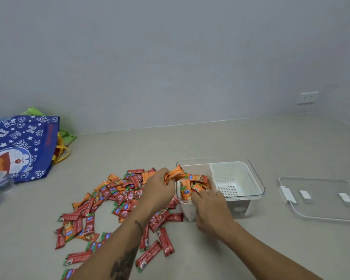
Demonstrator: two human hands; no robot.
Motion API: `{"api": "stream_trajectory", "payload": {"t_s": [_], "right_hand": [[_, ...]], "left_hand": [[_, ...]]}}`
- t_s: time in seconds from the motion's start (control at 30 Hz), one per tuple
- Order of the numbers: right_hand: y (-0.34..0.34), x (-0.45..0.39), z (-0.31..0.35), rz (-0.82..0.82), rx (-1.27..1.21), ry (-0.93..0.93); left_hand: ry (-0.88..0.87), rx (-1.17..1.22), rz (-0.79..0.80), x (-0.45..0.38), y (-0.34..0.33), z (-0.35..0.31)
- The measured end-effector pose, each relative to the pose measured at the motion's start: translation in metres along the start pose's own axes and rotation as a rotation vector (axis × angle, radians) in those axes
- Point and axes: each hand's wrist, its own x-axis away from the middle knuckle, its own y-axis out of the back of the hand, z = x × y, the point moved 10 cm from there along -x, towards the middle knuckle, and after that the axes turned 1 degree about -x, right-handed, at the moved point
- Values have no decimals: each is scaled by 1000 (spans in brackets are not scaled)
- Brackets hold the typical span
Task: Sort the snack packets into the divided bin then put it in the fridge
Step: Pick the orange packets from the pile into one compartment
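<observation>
Left of centre, red and orange packets (117,201) mostly unsorted; left hand (160,186) clutching orange bunch (173,174) over divided bin (257,186), right hand (207,199) fingers spread in half-filled left compartment; right compartment bare, lid (319,199) off, fridge pending.

packets (117,201) left of bin (240,168), lid (319,199) right

left hand (160,185) fingers curled, gripping; right hand (207,201) fingers extended downward, forearms converging.
</observation>
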Motion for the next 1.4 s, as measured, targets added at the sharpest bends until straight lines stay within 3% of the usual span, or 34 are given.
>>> {"api": "stream_trajectory", "payload": {"t_s": [0.27, 0.5, 0.87, 1.03, 1.27, 1.4], "right_hand": [[4, -3, 0, -40, 0, 40], [10, 0, 0, -45, 31, 40], [6, 1, -1, 30, -31, 14], [22, -8, 1, 53, -272, -35], [66, -36, 83, -145, -474, 109], [45, -56, 142, -36, -524, 182]], "left_hand": [[121, -47, 123, -40, -43, -15], [292, 242, 265, -54, -73, -8], [219, 296, 44, -13, -11, 25], [238, 289, 32, 18, 16, 69], [363, 323, -36, 56, 60, 157], [394, 286, -55, 69, 86, 203]]}}
